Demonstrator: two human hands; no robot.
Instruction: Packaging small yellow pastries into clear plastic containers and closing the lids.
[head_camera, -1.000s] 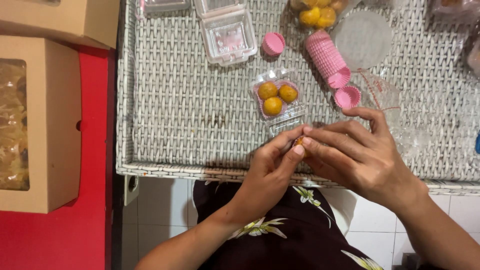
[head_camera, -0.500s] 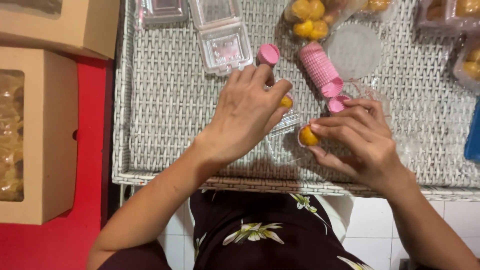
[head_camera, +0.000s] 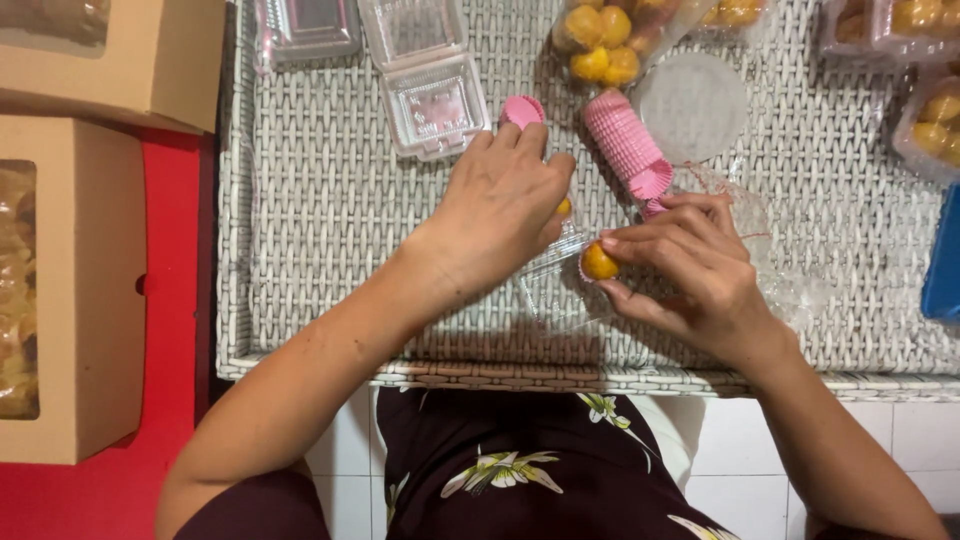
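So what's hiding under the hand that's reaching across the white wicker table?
Under the left hand only a bit of a round yellow pastry ball and the edge of a clear plastic box peek out. Whatever else sits in the box is covered.

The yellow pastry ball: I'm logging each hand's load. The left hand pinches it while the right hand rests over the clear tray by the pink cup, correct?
Not quite: the hands are swapped. In the head view the right hand pinches the yellow pastry ball, while the left hand rests over the clear tray by the pink cup.
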